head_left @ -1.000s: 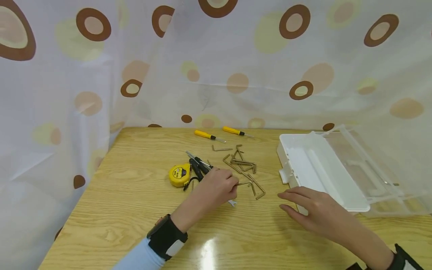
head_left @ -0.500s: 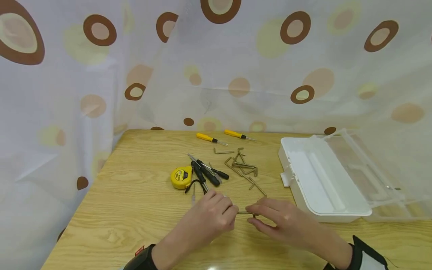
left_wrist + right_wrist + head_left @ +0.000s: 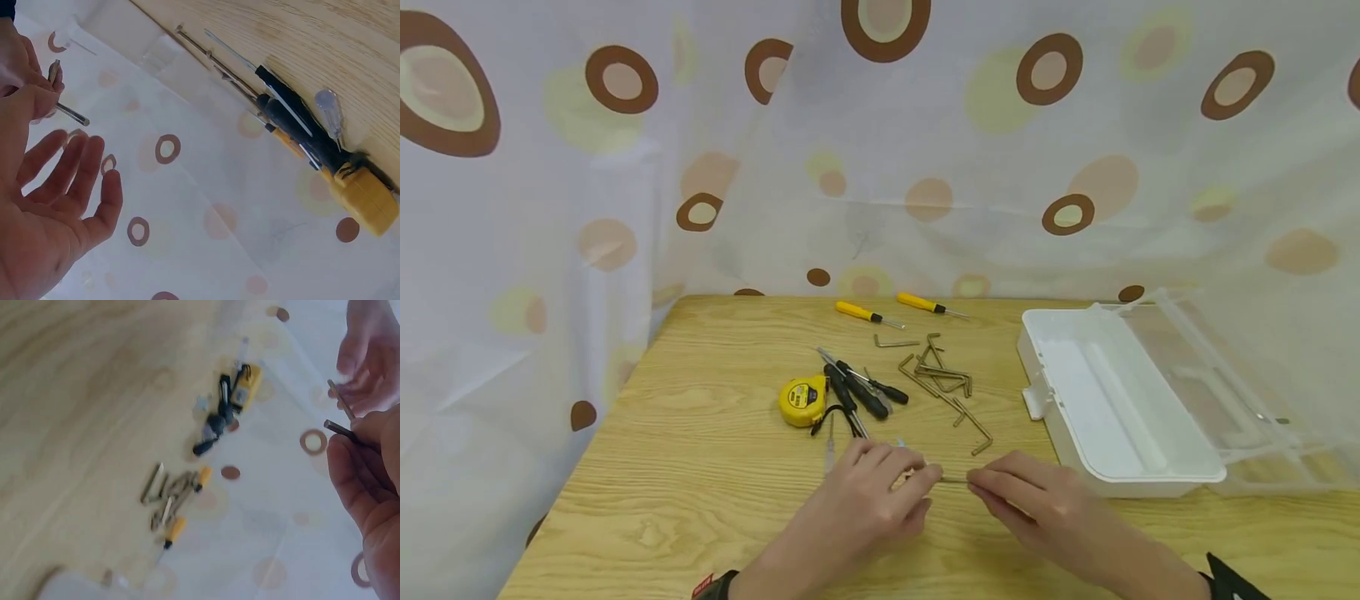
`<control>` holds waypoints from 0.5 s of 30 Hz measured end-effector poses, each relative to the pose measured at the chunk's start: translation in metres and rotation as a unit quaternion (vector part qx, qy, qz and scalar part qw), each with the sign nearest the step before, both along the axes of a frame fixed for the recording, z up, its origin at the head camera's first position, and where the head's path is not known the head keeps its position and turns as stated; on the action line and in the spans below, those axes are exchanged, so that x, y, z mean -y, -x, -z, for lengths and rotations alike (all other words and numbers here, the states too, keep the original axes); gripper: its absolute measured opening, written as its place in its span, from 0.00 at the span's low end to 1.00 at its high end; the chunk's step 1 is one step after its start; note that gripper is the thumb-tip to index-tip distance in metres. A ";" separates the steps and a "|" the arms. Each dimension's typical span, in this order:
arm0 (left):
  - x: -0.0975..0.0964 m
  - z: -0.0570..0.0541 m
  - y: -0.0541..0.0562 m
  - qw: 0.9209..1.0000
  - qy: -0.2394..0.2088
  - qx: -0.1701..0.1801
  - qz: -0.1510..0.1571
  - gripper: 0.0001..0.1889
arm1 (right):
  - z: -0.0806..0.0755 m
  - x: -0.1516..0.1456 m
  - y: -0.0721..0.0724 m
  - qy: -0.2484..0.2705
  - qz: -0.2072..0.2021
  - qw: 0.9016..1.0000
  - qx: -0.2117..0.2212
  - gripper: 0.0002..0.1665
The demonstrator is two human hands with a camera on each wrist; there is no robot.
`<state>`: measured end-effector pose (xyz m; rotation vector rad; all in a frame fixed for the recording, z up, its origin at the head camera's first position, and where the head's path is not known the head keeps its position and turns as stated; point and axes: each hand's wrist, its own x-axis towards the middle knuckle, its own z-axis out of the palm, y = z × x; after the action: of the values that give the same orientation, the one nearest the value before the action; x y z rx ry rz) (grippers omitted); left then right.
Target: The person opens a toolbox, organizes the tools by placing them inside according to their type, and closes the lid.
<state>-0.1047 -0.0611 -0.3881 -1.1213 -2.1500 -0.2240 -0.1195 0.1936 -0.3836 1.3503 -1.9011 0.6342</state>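
An L-shaped hex key [image 3: 953, 479] spans the gap between my two hands above the table's front. My right hand [image 3: 1045, 508] pinches it between thumb and fingers, and both arms of the key [image 3: 339, 429] stick out past the fingertips in the right wrist view. My left hand [image 3: 868, 500] is beside the key's other end, its fingers loosely spread and its thumb overlapping the key [image 3: 74, 114] in the left wrist view. Several more hex keys [image 3: 943, 372] lie in a loose pile beyond the hands.
A yellow tape measure [image 3: 802, 402] and black-handled screwdrivers [image 3: 857, 392] lie left of the pile. Two yellow screwdrivers [image 3: 857, 312] lie farther back. At right stands a white toolbox [image 3: 1037, 354], its clear lid [image 3: 1232, 400] swung open. A patterned curtain [image 3: 880, 233] hangs behind the table.
My left hand has brought the hex key from the pile toward the table's front. My right hand has come left from beside the toolbox and now pinches it; the left fingers have loosened.
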 end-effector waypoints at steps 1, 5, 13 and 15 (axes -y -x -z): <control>0.001 0.000 -0.001 1.000 -0.012 -0.002 -0.007 0.18 | -0.005 -0.005 0.000 0.008 0.016 1.000 -0.012 0.20; 0.012 0.001 -0.004 0.999 -0.033 0.009 -0.035 0.30 | -0.025 -0.036 0.006 0.044 0.109 0.992 -0.056 0.27; 0.033 0.019 -0.015 0.994 -0.009 0.078 -0.075 0.32 | -0.052 -0.141 0.019 0.146 0.336 0.930 0.023 0.25; 0.035 0.022 -0.016 0.993 0.000 0.085 -0.081 0.31 | -0.053 -0.167 0.025 0.183 0.373 0.906 0.085 0.14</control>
<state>-0.0890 -0.0962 -0.4102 -0.9509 -2.3782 -0.2538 -0.1441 0.3606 -0.3306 0.2801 -2.0959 0.6666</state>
